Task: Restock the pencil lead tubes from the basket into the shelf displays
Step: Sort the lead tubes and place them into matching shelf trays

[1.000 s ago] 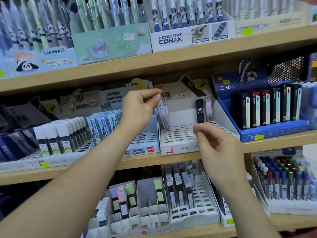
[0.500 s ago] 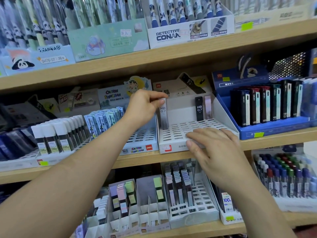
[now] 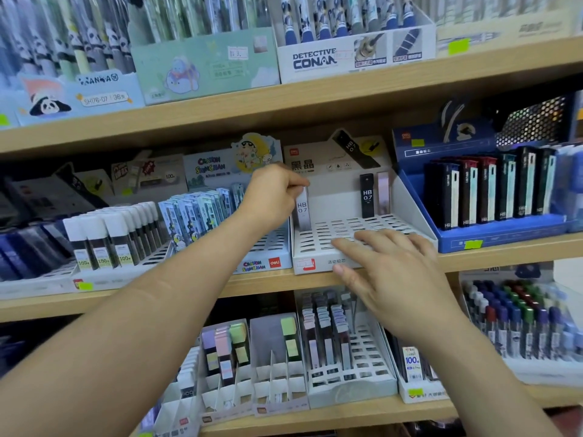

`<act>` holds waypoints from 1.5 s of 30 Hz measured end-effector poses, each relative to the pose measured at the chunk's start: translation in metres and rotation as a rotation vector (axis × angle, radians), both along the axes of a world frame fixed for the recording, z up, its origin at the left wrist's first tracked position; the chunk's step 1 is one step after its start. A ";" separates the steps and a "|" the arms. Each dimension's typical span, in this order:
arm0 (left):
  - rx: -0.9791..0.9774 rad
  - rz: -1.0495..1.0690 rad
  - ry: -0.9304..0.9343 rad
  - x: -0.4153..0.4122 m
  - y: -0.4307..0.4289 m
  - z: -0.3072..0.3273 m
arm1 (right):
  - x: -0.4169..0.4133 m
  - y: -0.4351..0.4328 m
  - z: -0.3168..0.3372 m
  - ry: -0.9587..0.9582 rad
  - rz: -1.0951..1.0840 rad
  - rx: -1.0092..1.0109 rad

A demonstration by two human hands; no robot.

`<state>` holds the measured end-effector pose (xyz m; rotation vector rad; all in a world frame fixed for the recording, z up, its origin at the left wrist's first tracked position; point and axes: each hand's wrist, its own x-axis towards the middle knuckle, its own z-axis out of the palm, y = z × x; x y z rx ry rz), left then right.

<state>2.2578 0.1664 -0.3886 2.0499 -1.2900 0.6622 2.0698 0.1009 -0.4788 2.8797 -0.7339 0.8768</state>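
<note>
A white slotted lead display (image 3: 416,212) stands on the middle shelf. My left hand (image 3: 271,197) pinches the top of a pale grey HB 0.7 lead tube (image 3: 303,212), which stands upright at the display's back left corner. My right hand (image 3: 394,266) lies with fingers spread flat on the display's front slots and front edge. A black HB 0.7 tube (image 3: 367,195) and a pale pink tube (image 3: 383,197) stand in the back row. The basket is out of view.
A blue display of dark lead cases (image 3: 492,190) stands to the right. A Crayon Shinchan display (image 3: 262,263) and white-capped tubes (image 3: 104,238) stand to the left. Pen boxes (image 3: 353,58) fill the top shelf. More slotted displays (image 3: 350,373) sit on the lower shelf.
My left hand has lowered the grey tube from a tilt to upright in the back left slot. My right hand moved forward and flattened onto the display's front.
</note>
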 end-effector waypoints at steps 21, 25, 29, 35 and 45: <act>-0.098 -0.262 0.468 -0.077 0.157 -0.091 | -0.002 0.057 0.018 0.015 0.635 0.187; 0.230 -0.200 0.695 -0.070 0.198 -0.145 | 0.016 0.081 -0.010 0.424 0.743 0.440; 0.497 -0.172 0.833 -0.066 0.229 -0.193 | 0.038 0.102 -0.067 0.862 0.691 0.653; 0.740 -0.130 0.838 -0.048 0.267 -0.283 | 0.060 0.157 -0.198 1.249 0.545 0.783; 1.277 -0.076 0.607 -0.044 0.272 -0.456 | 0.037 0.184 -0.357 1.011 0.266 0.886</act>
